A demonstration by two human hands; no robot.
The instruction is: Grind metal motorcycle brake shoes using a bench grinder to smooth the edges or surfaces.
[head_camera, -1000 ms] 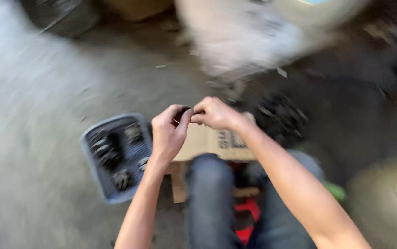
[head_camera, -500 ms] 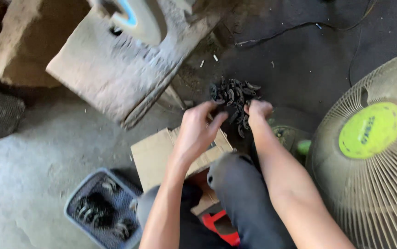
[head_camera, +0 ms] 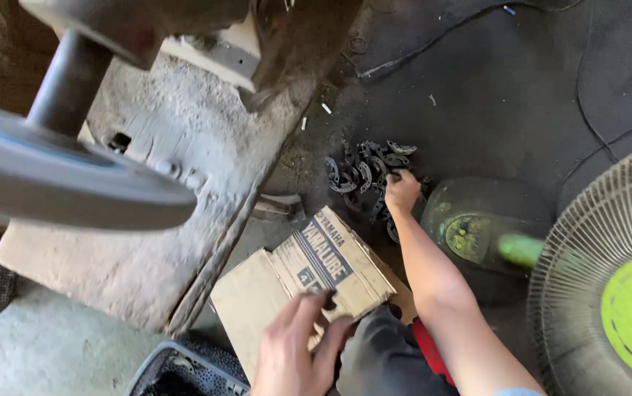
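While reaching out over the dark floor (head_camera: 521, 81), as against half a second ago:
Machine base (head_camera: 162, 220): big dusty slab at left, with a blurred wheel (head_camera: 59, 176) and shaft above; larger in view than before, head tipped closer.
Fan (head_camera: 616, 293): pale wire guard with green hub, at right edge, its round foot (head_camera: 477, 227) just beside the right forearm.
Cardboard box (head_camera: 316, 279): flattened, lying over the knees, between machine base and right arm.
Basket (head_camera: 184, 370): grey plastic, only a corner visible at bottom edge, contents too dark to tell.
Pile of curved metal parts (head_camera: 367, 172): on the floor beyond the box, near the fan foot.
Right hand (head_camera: 402, 192): now down on the near edge of the pile, fingers curled onto a dark part; grip looks closed on it, though not fully clear.
Left hand (head_camera: 297, 352): pulled back from the pile to the box edge, fingers pinched on a small dark piece (head_camera: 328, 299).
Meaning: one piece seemingly already taken, another being gathered.
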